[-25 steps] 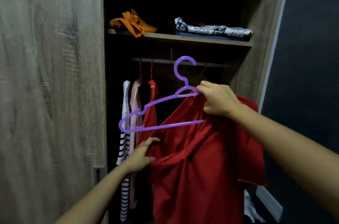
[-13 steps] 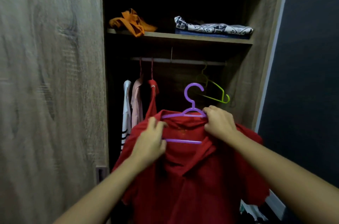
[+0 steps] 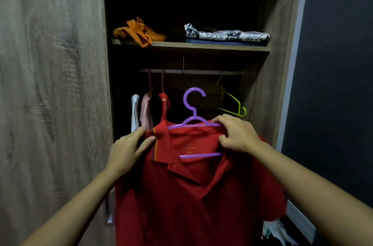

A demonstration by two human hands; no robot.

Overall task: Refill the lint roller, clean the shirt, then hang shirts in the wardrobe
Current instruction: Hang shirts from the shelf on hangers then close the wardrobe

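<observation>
I held the red shirt (image 3: 193, 201) in front of the open wardrobe (image 3: 282, 64), below the rail (image 3: 201, 71), with the purple hanger (image 3: 194, 118) inside its neck opening and the hook clear above the collar. My left hand (image 3: 129, 151) pinched the left shoulder of the collar, thumb and fingers closed on the fabric; my right hand (image 3: 238, 134) was clamped on the right shoulder, fingers curled over the cloth and the hanger arm. On the rail hung three garments (left side) and a green hanger (image 3: 232, 104), empty, to the right.
</observation>
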